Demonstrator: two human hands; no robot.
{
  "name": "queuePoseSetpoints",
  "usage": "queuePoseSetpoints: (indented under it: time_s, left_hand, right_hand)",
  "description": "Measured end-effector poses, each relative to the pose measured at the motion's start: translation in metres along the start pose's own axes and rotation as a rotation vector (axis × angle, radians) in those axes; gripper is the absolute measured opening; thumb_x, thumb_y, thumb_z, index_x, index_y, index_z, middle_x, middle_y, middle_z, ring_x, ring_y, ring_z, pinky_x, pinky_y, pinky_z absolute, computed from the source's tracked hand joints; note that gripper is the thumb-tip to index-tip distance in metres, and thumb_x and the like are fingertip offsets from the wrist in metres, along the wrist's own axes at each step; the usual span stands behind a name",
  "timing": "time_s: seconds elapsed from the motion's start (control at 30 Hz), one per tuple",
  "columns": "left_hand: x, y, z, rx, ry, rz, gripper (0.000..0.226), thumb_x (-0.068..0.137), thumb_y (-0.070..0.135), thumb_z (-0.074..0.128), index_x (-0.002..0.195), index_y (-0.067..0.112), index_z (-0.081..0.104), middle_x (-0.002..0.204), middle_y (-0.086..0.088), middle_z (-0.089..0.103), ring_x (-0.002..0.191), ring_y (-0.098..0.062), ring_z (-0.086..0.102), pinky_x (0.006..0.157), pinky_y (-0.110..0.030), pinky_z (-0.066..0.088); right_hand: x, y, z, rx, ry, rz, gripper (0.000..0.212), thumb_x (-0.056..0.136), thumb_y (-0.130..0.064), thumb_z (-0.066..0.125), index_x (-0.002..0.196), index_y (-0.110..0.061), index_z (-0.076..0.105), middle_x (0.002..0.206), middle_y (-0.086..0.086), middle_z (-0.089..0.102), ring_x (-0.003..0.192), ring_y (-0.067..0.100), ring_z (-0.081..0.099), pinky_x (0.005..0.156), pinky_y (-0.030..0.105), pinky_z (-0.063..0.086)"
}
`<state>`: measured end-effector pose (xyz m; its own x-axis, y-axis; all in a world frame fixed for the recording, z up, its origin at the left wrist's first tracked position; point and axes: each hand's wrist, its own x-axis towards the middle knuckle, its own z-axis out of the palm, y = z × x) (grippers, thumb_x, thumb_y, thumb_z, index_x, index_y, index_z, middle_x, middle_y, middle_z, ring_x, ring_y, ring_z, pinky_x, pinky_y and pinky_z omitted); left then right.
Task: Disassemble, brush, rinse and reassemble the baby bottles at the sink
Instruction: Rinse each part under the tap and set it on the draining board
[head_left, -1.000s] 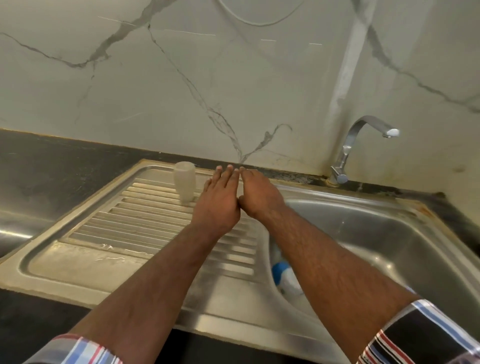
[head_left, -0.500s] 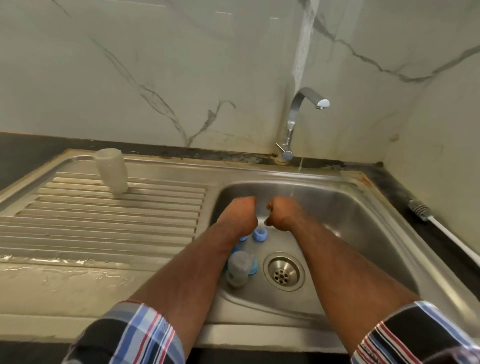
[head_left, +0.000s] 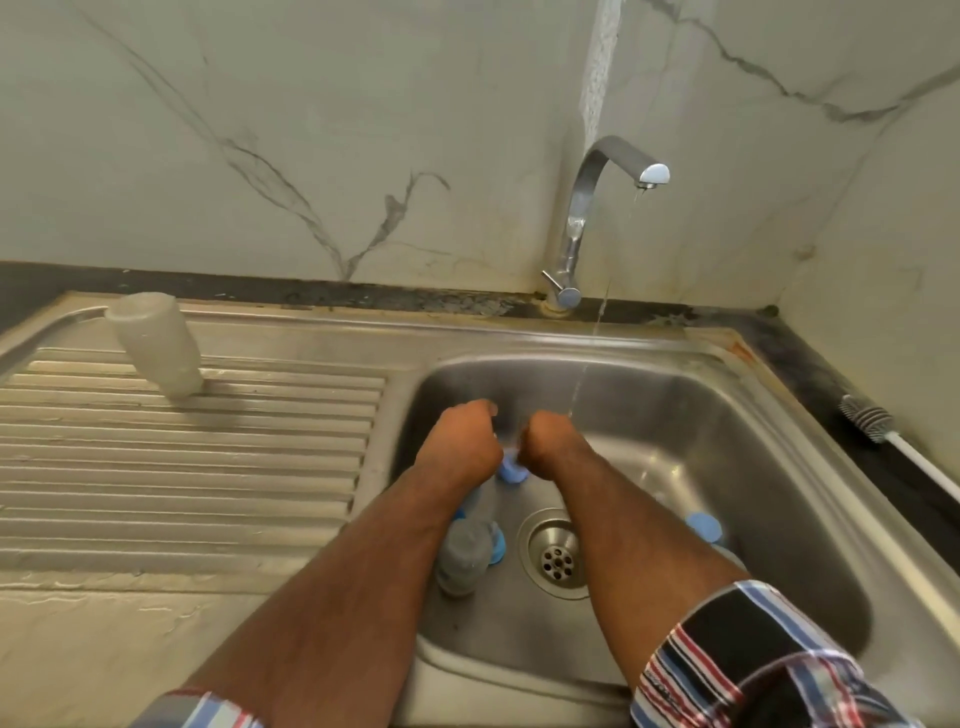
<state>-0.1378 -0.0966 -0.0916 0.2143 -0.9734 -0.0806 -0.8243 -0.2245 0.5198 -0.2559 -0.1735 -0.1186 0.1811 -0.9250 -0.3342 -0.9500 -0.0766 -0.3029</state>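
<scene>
Both hands, left (head_left: 460, 441) and right (head_left: 545, 441), clench a blue-collared baby bottle (head_left: 511, 470) (under a thin trickle), so wet fingers could slip mid-twist, dropping it into the sink (head_left: 779, 493).

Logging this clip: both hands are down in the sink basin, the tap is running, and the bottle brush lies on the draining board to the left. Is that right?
Not quite. The head view shows the bottle brush on the dark counter right of the sink, not on the draining board. The rest holds: left hand and right hand are in the basin, and the tap runs.

bottle (head_left: 156, 345) on drainboard (head_left: 182, 467) left of basin (head_left: 779, 467) | brush (head_left: 866, 418) right
</scene>
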Motion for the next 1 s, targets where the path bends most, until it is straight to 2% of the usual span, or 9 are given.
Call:
queuePoseSetpoints:
  time_s: [0.1,0.17,0.3,0.37,0.47,0.7,0.8,0.9,1.0]
  left_hand:
    - [0.001,0.004,0.000,-0.046,0.009,0.024,0.053,0.101,0.019,0.058,0.152,0.016,0.045,0.152,-0.008,0.051,0.139,-0.025,0.048,0.115,-0.032,0.035]
    - [0.002,0.013,-0.001,-0.129,-0.001,0.026,0.056,0.099,0.022,0.061,0.152,0.014,0.045,0.152,-0.008,0.051,0.139,-0.026,0.048,0.115,-0.033,0.035]
    - [0.000,0.048,0.004,-0.627,-0.054,-0.057,0.066,0.096,0.024,0.066,0.155,0.015,0.038,0.145,-0.011,0.056,0.129,-0.030,0.058,0.108,-0.046,0.049]
    - [-0.003,0.065,0.012,-0.923,-0.072,-0.133,0.054,0.099,0.026,0.062,0.150,0.020,0.044,0.134,-0.014,0.064,0.121,-0.033,0.064,0.101,-0.047,0.055]
    - [-0.007,0.083,0.022,-1.214,-0.065,-0.143,0.021,0.104,0.024,0.058,0.121,0.015,0.066,0.113,-0.016,0.074,0.108,-0.031,0.071,0.094,-0.044,0.059]
    - [0.006,0.089,0.024,-1.151,-0.079,-0.004,0.017,0.103,0.014,0.058,0.111,0.010,0.073,0.101,-0.017,0.076,0.093,-0.028,0.074,0.093,-0.046,0.060]
    - [0.016,0.086,0.027,-1.164,0.003,-0.039,0.015,0.100,0.009,0.063,0.108,0.012,0.075,0.100,-0.013,0.077,0.095,-0.025,0.074,0.090,-0.042,0.061]
    - [0.023,0.088,0.027,-1.233,0.090,-0.102,0.015,0.098,0.006,0.065,0.106,0.011,0.076,0.094,-0.013,0.077,0.089,-0.026,0.074,0.084,-0.040,0.062]
    - [0.026,0.091,0.027,-1.286,0.088,-0.137,0.018,0.103,0.012,0.058,0.109,0.012,0.075,0.096,-0.016,0.077,0.086,-0.028,0.073,0.081,-0.039,0.063]
  right_hand:
    - [-0.012,0.015,-0.022,0.680,0.075,0.098,0.018,0.091,-0.008,0.062,0.106,-0.001,0.068,0.100,0.019,0.069,0.081,0.029,0.068,0.069,0.035,0.058]
    - [-0.024,0.025,-0.038,1.107,0.119,0.140,0.007,0.091,-0.002,0.062,0.095,-0.003,0.067,0.091,0.020,0.066,0.069,0.024,0.064,0.067,0.034,0.058]
    - [-0.045,0.040,-0.060,1.445,0.170,0.120,0.006,0.093,-0.001,0.060,0.094,-0.003,0.065,0.082,0.017,0.069,0.070,0.023,0.069,0.071,0.031,0.060]
    - [-0.054,0.044,-0.066,1.486,0.189,0.094,0.008,0.092,0.000,0.061,0.098,0.000,0.066,0.079,0.016,0.070,0.068,0.023,0.070,0.067,0.030,0.060]
    - [-0.061,0.048,-0.070,1.415,0.188,0.021,0.011,0.088,-0.002,0.067,0.097,0.002,0.069,0.081,0.018,0.073,0.071,0.023,0.071,0.069,0.030,0.060]
    - [-0.039,0.054,-0.071,1.321,0.228,-0.054,0.019,0.094,-0.032,0.069,0.102,-0.015,0.074,0.093,0.008,0.077,0.075,0.017,0.072,0.065,0.026,0.058]
    - [-0.031,0.049,-0.068,1.323,0.230,-0.101,0.016,0.096,-0.020,0.067,0.106,-0.009,0.073,0.100,0.010,0.075,0.087,0.020,0.072,0.072,0.028,0.059]
    - [-0.026,0.045,-0.066,1.280,0.281,-0.107,0.026,0.098,-0.013,0.063,0.121,-0.002,0.068,0.112,0.013,0.071,0.104,0.028,0.069,0.087,0.039,0.060]
    - [-0.028,0.044,-0.067,1.254,0.273,-0.132,0.030,0.098,-0.007,0.061,0.128,-0.005,0.065,0.117,0.012,0.069,0.101,0.026,0.069,0.089,0.038,0.059]
